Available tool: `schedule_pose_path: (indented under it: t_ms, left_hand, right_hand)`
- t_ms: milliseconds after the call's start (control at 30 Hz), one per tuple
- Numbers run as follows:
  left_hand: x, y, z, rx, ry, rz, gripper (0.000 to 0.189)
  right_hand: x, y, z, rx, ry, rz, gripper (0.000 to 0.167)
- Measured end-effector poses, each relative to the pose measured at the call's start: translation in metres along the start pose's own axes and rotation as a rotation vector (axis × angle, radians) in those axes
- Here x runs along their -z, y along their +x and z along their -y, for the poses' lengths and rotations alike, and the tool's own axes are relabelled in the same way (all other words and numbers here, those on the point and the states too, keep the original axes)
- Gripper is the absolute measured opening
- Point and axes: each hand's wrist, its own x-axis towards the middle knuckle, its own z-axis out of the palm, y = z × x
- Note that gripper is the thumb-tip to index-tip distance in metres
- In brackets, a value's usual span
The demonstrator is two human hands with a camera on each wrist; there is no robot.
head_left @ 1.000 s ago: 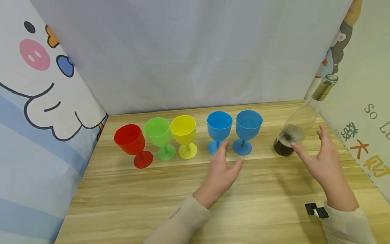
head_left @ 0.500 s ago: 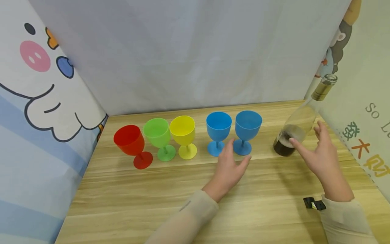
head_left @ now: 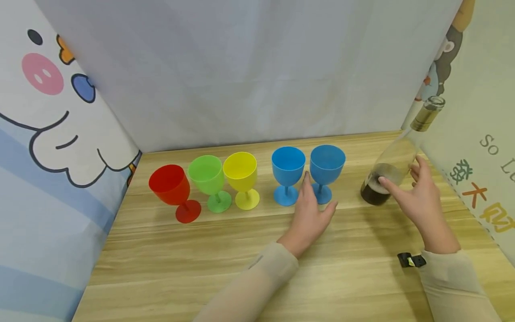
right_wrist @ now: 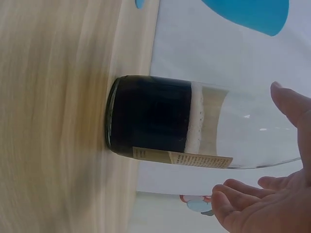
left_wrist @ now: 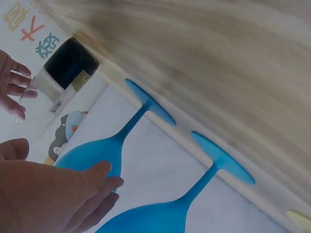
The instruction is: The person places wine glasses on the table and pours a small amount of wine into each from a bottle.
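Note:
My left hand (head_left: 307,219) reaches up to the right blue goblet (head_left: 327,165), thumb spread and fingers extended between it and the left blue goblet (head_left: 288,170). In the left wrist view the fingers overlap the bowl of that right goblet. A clear glass bottle (head_left: 396,156) with dark, foam-topped liquid in its base stands upright on the right. My right hand (head_left: 420,201) is beside it, thumb in front and fingers on the far right side. In the right wrist view, thumb and fingers (right_wrist: 238,196) lie spread on either side of the glass, not curled round it.
A yellow goblet (head_left: 241,172), a green goblet (head_left: 207,174) and a red goblet (head_left: 170,185) stand in line on the left of the wooden table (head_left: 181,268). A pale cloth (head_left: 241,80) hangs behind the table, with printed cartoon cloths at both sides.
My left hand has moved right and slightly forward, from the left blue goblet to the right one. My right hand has moved forward and slightly left, closer around the bottle. Goblets and bottle stand still.

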Motion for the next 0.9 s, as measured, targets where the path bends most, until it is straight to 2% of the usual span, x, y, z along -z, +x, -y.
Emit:
schedule_pose_path:
  t_ms: [300, 500, 700, 900]
  left_hand:
    - [-0.014, 0.012, 0.005, 0.025, -0.002, -0.035, 0.099]
    - [-0.018, 0.019, 0.007, 0.037, -0.082, -0.049, 0.103]
    - [-0.019, 0.029, 0.004, 0.06, -0.134, -0.091, 0.104]
    - [-0.023, 0.038, 0.005, 0.07, -0.137, -0.151, 0.104]
  right_hand:
    - [-0.008, 0.007, -0.011, -0.032, 0.092, -0.006, 0.11]
    - [-0.013, 0.013, -0.013, -0.069, 0.162, -0.002, 0.112]
    - [-0.019, 0.02, -0.016, -0.056, 0.206, -0.011, 0.11]
    - [-0.026, 0.023, -0.015, -0.016, 0.197, -0.043, 0.109]
